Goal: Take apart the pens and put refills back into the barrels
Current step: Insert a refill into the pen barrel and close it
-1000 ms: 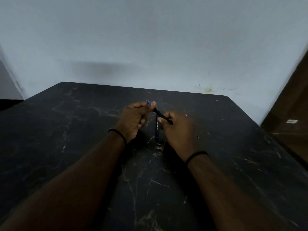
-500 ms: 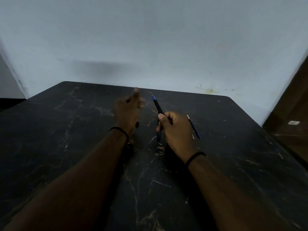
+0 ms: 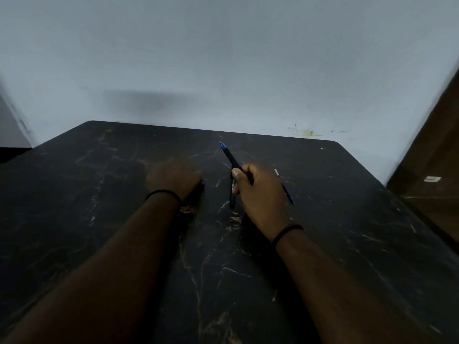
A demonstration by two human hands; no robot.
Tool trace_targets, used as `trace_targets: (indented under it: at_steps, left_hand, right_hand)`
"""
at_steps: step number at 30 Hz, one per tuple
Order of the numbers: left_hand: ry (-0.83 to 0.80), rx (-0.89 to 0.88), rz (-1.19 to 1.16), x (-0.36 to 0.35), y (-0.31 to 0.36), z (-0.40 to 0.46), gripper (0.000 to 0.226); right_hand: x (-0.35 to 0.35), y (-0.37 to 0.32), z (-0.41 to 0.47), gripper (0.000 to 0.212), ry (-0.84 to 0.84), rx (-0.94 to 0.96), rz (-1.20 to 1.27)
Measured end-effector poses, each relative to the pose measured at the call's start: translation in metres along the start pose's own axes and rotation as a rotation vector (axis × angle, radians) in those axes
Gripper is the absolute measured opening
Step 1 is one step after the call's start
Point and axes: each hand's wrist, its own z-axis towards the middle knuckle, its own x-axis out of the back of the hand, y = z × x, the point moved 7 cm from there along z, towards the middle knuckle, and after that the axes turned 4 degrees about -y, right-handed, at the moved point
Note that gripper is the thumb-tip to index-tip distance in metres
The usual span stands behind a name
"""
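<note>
My right hand (image 3: 260,194) is shut on a black pen (image 3: 229,156) whose blue tip points up and away to the left. A second black pen barrel (image 3: 232,198) lies on the table just left of that hand, partly under its thumb. A thin refill (image 3: 286,191) with a white end and a blue end lies on the table right of the hand. My left hand (image 3: 173,177) is blurred, low over the table with its fingers curled down. A small dark piece (image 3: 201,186) shows at its fingertips; whether the hand holds it is unclear.
The black marbled table (image 3: 99,207) ends at a pale wall behind. A brown wooden panel (image 3: 434,170) stands past the table's right edge. Both wrists wear a black band.
My left hand has let go of the pen's tip end and dropped left onto the table. My right hand keeps the pen, now tilted up, and the refill has come into view on the right.
</note>
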Motion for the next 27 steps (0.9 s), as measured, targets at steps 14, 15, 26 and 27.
trace_targets:
  at_steps: [14, 15, 26, 27]
  left_hand:
    - [0.054, 0.094, -1.411, -0.009, 0.010, -0.001, 0.030]
    - [0.029, 0.108, -1.464, -0.010, 0.012, -0.002, 0.028]
    - [-0.078, 0.153, -1.581, -0.007, 0.019, -0.013, 0.025]
    - [-0.076, 0.145, -1.566, -0.007, 0.020, -0.013, 0.026]
  right_hand:
    - [0.000, 0.000, 0.001, 0.010, -0.025, 0.048, -0.041]
    - [0.000, 0.000, 0.001, 0.011, -0.032, 0.048, -0.035]
    - [-0.001, -0.003, -0.001, 0.013, -0.039, 0.069, -0.069]
    - [-0.001, -0.003, -0.001, 0.013, -0.041, 0.070, -0.075]
